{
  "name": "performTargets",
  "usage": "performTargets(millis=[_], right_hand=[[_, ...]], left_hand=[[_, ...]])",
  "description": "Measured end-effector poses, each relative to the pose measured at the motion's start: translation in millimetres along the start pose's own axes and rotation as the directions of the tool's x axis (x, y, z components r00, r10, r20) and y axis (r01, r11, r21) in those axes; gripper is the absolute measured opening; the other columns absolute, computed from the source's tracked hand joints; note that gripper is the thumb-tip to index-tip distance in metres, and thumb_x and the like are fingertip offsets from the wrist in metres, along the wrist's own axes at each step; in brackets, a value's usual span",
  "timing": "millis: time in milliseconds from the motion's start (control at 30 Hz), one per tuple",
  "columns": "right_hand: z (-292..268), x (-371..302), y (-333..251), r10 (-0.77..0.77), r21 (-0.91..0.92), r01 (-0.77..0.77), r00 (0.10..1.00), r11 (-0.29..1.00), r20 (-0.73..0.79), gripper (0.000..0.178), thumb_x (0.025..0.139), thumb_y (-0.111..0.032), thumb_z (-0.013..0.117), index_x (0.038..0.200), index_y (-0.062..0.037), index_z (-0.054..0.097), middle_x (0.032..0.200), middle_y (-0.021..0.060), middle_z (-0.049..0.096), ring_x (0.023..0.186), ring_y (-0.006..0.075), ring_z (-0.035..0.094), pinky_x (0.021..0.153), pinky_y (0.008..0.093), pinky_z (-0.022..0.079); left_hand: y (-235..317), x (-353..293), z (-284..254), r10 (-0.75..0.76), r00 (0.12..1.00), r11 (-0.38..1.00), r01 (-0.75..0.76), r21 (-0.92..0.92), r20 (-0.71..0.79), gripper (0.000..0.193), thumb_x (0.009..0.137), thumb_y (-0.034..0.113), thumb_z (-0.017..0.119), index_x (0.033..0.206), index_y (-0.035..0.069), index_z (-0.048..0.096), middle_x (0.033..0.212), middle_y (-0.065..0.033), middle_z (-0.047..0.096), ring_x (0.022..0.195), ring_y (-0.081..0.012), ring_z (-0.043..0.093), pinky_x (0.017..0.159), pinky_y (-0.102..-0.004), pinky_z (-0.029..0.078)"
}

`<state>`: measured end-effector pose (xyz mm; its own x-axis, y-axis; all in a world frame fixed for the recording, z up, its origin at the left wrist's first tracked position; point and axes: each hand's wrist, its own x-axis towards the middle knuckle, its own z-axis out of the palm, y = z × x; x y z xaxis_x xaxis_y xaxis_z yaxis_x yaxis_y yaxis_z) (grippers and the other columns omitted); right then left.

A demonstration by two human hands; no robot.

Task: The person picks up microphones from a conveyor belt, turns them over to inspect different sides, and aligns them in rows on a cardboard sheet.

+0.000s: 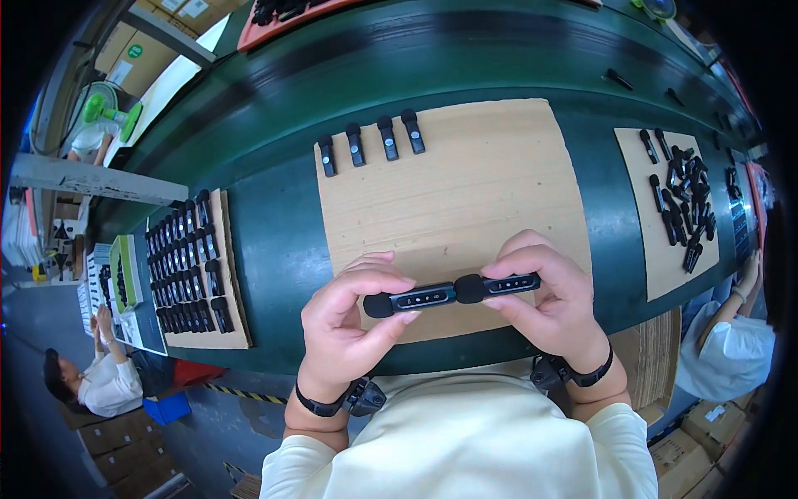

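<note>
Two small black clip-on microphones with foam tops are held end to end over a cardboard sheet (449, 191). My left hand (349, 320) pinches the left microphone (422, 296) between thumb and fingers. In my right hand (549, 295), thumb and fingers close on the right microphone (511, 284). The foam top of the right one meets the end of the left one. Both show a dark side face with small pale marks. Along the sheet's far left edge lie several more microphones (388, 140) in a row.
On the left, a cardboard sheet (237, 291) carries rows of microphones. To the right, another sheet (657, 279) holds a loose pile of them. The green table (278, 241) runs beneath, with a red tray (283, 29) at the far side. People (108, 382) sit at both ends.
</note>
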<state>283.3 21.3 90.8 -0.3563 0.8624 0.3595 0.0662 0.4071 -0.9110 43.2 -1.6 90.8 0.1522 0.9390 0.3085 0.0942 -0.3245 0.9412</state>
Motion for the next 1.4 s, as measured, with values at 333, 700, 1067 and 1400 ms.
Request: performTargets(millis=[333, 700, 1067, 1400], right_hand=[[-2.3, 1.5, 8.9, -0.088, -0.041, 0.088, 0.996, 0.995, 0.006, 0.028, 0.073, 0.004, 0.077, 0.098, -0.0018, 0.067, 0.088, 0.0092, 0.062, 0.078, 0.0186, 0.059, 0.068, 0.0277, 0.045], [-2.4, -0.1, 11.0, -0.093, -0.047, 0.093, 0.996, 0.995, -0.004, 0.03, 0.073, 0.004, 0.077, 0.101, -0.0023, 0.068, 0.088, 0.0091, 0.063, 0.079, 0.0205, 0.06, 0.067, 0.0295, 0.047], [-4.2, -2.7, 2.9, -0.045, 0.035, 0.045, 0.999, 0.998, -0.026, 0.028, 0.074, 0.008, 0.07, 0.1, -0.0012, 0.067, 0.096, 0.0105, 0.059, 0.083, 0.0182, 0.057, 0.071, 0.0271, 0.045], [-8.8, -2.2, 5.9, 0.067, 0.037, -0.07, 0.995, 0.997, 0.077, 0.031, 0.075, 0.012, 0.066, 0.102, -0.0034, 0.065, 0.098, 0.0098, 0.059, 0.088, 0.0211, 0.059, 0.078, 0.0304, 0.047]], left_hand=[[-4.0, 4.1, 0.8, 0.062, 0.997, 0.996, -0.064, 0.067, 0.035, 0.025, 0.073, 0.0, 0.076, 0.095, 0.003, 0.064, 0.087, -0.0105, 0.07, 0.086, -0.0248, 0.067, 0.103, -0.0531, 0.039], [-0.9, 5.3, 3.4, 0.052, 0.998, 0.997, -0.053, 0.06, 0.021, 0.023, 0.072, -0.003, 0.076, 0.092, 0.002, 0.068, 0.09, -0.0104, 0.071, 0.087, -0.0237, 0.068, 0.104, -0.0517, 0.039], [4.8, 14.9, 6.2, 0.16, 0.979, 0.944, -0.19, 0.271, 0.128, 0.032, 0.071, -0.003, 0.073, 0.102, 0.001, 0.069, 0.092, -0.0089, 0.067, 0.088, -0.0217, 0.064, 0.104, -0.0508, 0.037], [-1.5, 14.0, 12.1, 0.071, 0.996, 0.99, -0.077, 0.119, 0.058, 0.026, 0.071, -0.005, 0.07, 0.095, 0.005, 0.066, 0.095, -0.0075, 0.069, 0.097, -0.0234, 0.064, 0.106, -0.0509, 0.035]])
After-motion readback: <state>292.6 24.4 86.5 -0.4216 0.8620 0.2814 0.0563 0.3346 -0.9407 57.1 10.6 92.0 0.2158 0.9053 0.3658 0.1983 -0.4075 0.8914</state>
